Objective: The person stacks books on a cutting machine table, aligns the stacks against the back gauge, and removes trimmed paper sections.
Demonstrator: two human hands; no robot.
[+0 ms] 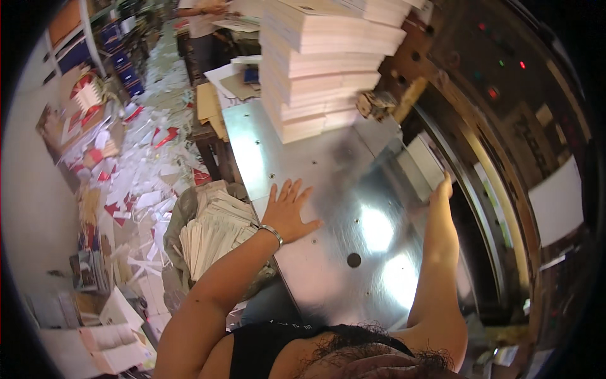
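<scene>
My left hand (pixel 289 211) lies over the left part of a shiny metal table (pixel 328 278), palm down with its fingers spread and nothing in them. A metal band circles that wrist. Farther right, my right hand (pixel 442 187) reaches to the near right end of a pale paper block (pixel 421 161) at the machine's opening. Seen edge-on, this hand looks stretched out against the block, though most of its fingers are hidden. Tall stacks of pale book blocks (pixel 309 76) stand at the table's far end, beyond both hands.
A dark machine panel (pixel 499 82) with small lit lamps rises along the right. Left of the table, a sack (pixel 211 230) bulges with paper strips. Paper scraps (pixel 151 151) litter the floor. Another person (pixel 202 31) stands at the far left of the stacks.
</scene>
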